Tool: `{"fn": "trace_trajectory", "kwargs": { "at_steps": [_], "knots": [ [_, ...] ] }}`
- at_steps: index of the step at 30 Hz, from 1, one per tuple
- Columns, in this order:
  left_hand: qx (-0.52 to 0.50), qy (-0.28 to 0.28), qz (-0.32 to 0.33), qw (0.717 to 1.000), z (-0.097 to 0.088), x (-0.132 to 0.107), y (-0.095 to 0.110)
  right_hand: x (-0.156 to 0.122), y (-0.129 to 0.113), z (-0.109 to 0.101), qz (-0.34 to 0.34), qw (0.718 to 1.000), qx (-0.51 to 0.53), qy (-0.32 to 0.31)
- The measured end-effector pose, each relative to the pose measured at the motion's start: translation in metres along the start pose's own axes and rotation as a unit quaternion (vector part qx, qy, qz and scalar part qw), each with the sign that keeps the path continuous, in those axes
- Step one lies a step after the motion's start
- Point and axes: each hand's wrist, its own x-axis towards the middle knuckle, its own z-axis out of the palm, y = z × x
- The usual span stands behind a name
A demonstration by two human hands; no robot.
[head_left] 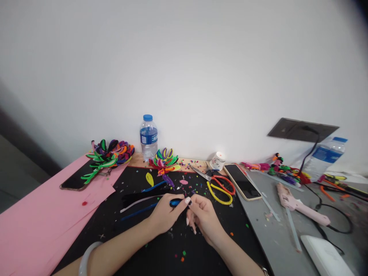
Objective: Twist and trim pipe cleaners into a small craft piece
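Observation:
My left hand [169,211] is closed in a pinch on a small loop of blue and black pipe cleaner [175,202] above the black mat [149,241]. Right beside it, my right hand [204,216] pinches the same piece at its end, thumb tip close to my left thumb; the exact contact is partly hidden by the fingers. Straight blue pipe cleaners [138,212] and black ones [138,199] lie beyond my left hand. A yellow loop [150,179] and a purple loop [168,180] rest on the mat farther back.
Scissors [221,186] with red and yellow handles and a phone [244,182] lie to the right. Behind stand a water bottle [148,140] and a paper cup [217,161]. A pink glue gun [304,211] with a cord lies far right. Colourful pipe-cleaner bundles [112,153] sit left.

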Motion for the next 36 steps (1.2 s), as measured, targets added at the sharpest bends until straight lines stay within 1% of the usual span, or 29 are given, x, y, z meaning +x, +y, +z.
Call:
{"fn": "trace_trajectory", "kwargs": {
  "at_steps": [3,8,11,14,17,19,21,22,24,26,28,30,32,34,36],
  "knots": [
    [0.021,0.015,-0.016,1.0,0.003,-0.001,0.001,0.0,0.002,0.0,-0.011,1.0,-0.029,0.005],
    [0.107,0.008,0.004,0.994,0.002,0.001,0.002,-0.001,0.0,0.003,-0.027,0.995,-0.09,0.036],
    [0.123,0.014,-0.003,0.992,0.002,0.001,0.0,-0.002,0.0,0.004,-0.022,0.993,-0.106,0.049],
    [0.102,0.017,-0.022,0.994,0.002,0.001,-0.002,-0.001,0.0,0.004,-0.017,0.993,-0.107,0.049],
    [0.062,0.019,-0.028,0.998,0.004,0.0,-0.004,0.0,0.001,0.003,-0.016,0.992,-0.111,0.052],
    [0.011,0.014,-0.046,0.999,0.006,0.0,-0.005,0.0,0.0,0.002,-0.019,0.99,-0.128,0.057],
    [-0.071,-0.012,-0.075,0.995,0.006,0.001,-0.007,0.0,-0.003,-0.001,-0.033,0.984,-0.16,0.066],
    [-0.12,-0.035,-0.087,0.988,0.006,0.002,-0.008,0.0,-0.005,-0.003,-0.047,0.98,-0.182,0.072],
    [-0.219,-0.095,-0.103,0.966,0.003,0.006,-0.009,0.0,-0.01,-0.009,-0.082,0.965,-0.234,0.084],
    [-0.307,-0.162,-0.127,0.929,-0.003,0.01,-0.01,0.0,-0.015,-0.015,-0.119,0.944,-0.297,0.079],
    [-0.374,-0.214,-0.167,0.887,-0.01,0.012,-0.01,-0.001,-0.018,-0.018,-0.153,0.919,-0.359,0.05],
    [-0.402,-0.249,-0.188,0.861,-0.015,0.012,-0.01,-0.002,-0.02,-0.019,-0.183,0.897,-0.403,0.01],
    [-0.405,-0.28,-0.197,0.848,-0.017,0.01,-0.01,-0.003,-0.021,-0.018,-0.206,0.883,-0.421,-0.02],
    [-0.407,-0.31,-0.202,0.835,-0.017,0.008,-0.011,-0.004,-0.021,-0.016,-0.218,0.88,-0.421,-0.027],
    [-0.415,-0.322,-0.204,0.826,-0.015,0.006,-0.011,-0.003,-0.02,-0.015,-0.211,0.888,-0.408,-0.02]
  ]
}}
